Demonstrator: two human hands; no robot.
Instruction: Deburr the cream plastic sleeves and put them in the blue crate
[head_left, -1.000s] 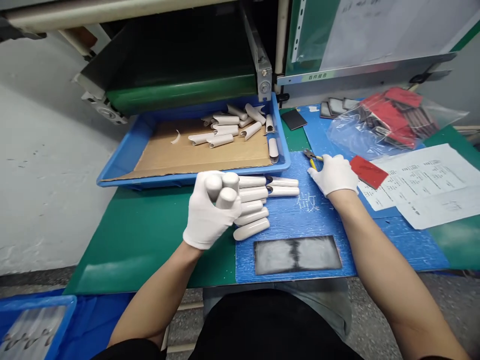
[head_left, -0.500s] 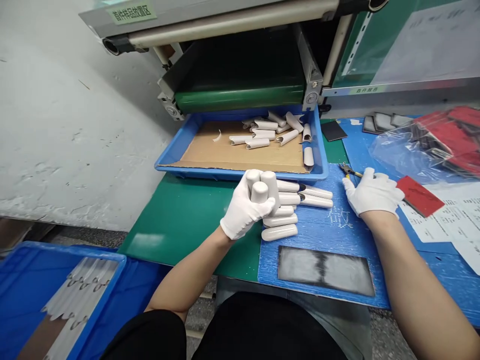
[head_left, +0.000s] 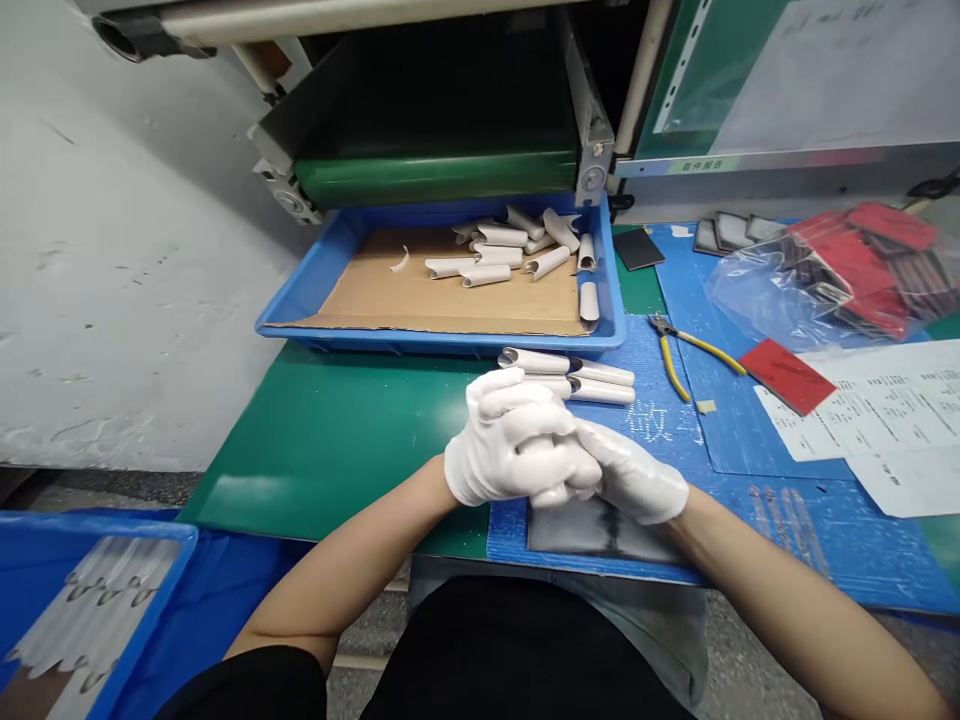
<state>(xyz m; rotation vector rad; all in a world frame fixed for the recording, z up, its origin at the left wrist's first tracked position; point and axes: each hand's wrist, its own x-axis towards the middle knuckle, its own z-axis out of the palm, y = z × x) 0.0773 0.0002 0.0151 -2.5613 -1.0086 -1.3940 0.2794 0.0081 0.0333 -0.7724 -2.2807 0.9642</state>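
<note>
The left hand (head_left: 510, 440) and right hand (head_left: 634, 470), in white gloves, pressed together above a blue board (head_left: 780, 525), near white rolled tubes (head_left: 600, 391). I couldn't tell if they held anything.

**Left hand (head_left: 517, 440) and right hand (head_left: 641, 472) clasped, white-gloved**

Left fingers (head_left: 510, 395) closed over right fingers (head_left: 600, 450), hands pressed together ahead of torso; anything between palms hidden. Left forearm (head_left: 345, 565) and right forearm (head_left: 765, 570) bare, angled inward.
</note>
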